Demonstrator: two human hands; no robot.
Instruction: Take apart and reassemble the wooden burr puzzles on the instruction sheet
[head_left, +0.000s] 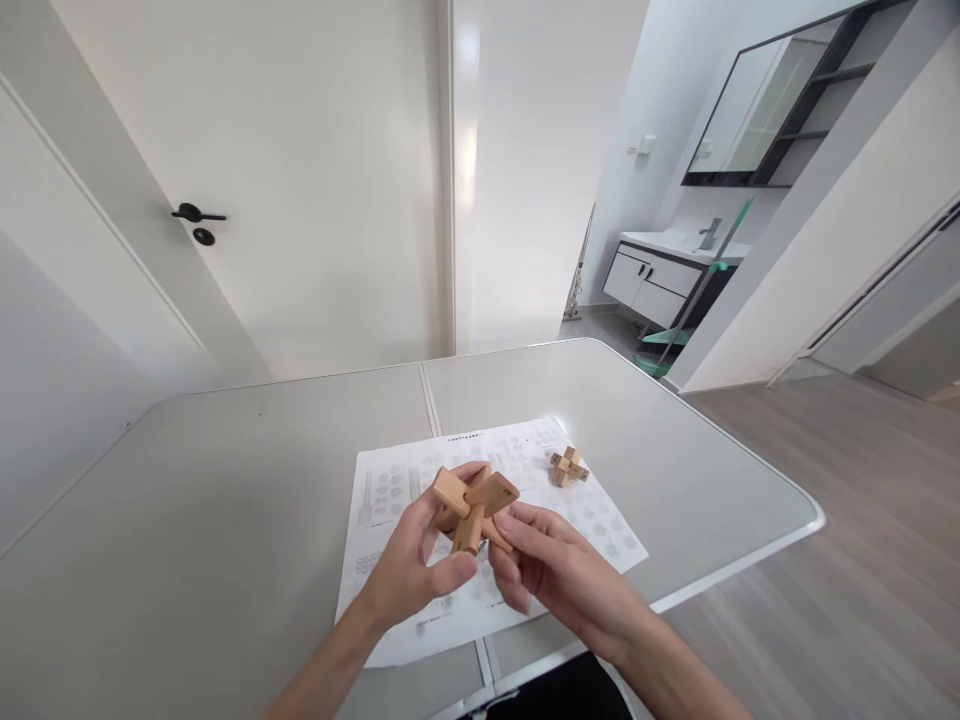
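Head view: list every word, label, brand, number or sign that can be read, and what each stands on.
No text can be read for certain.
Paper sheet: printed lines and diagrams, too small and blurred to read.
Larger wooden puzzle: dark marks, too small to make out.
Smaller wooden puzzle: dark marks, likewise unreadable.

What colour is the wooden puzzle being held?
The held wooden puzzle is light brown, seen best in the head view.
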